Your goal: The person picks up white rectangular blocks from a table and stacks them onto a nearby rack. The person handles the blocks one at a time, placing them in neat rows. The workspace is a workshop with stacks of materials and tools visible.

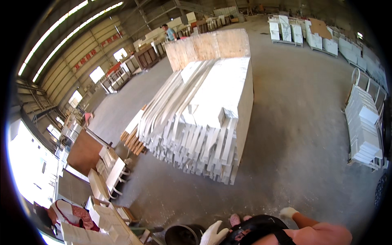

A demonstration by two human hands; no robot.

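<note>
My left hand [213, 234], in a white glove, is low in the head view with its fingers stretched out and nothing visible in them. Just left of it stands a dark bucket [182, 236]. My right hand [288, 212], also in a pale glove, hangs beside my dark apron [261, 227]; its fingers are too small and blurred to read. Farther ahead, apart from both hands, lies a large stack of long white stone strips [192, 141]. White slabs [220, 87] cover its top, and a plywood panel [208, 45] rises at its far end.
Another person [75, 214] bends over pale blocks [108, 226] at lower left. Trolleys with boards [110, 173] stand beyond. A rack of white slabs [363, 126] is on the right, with more slab stacks [286, 30] farther back. A distant person [169, 33] is behind the plywood.
</note>
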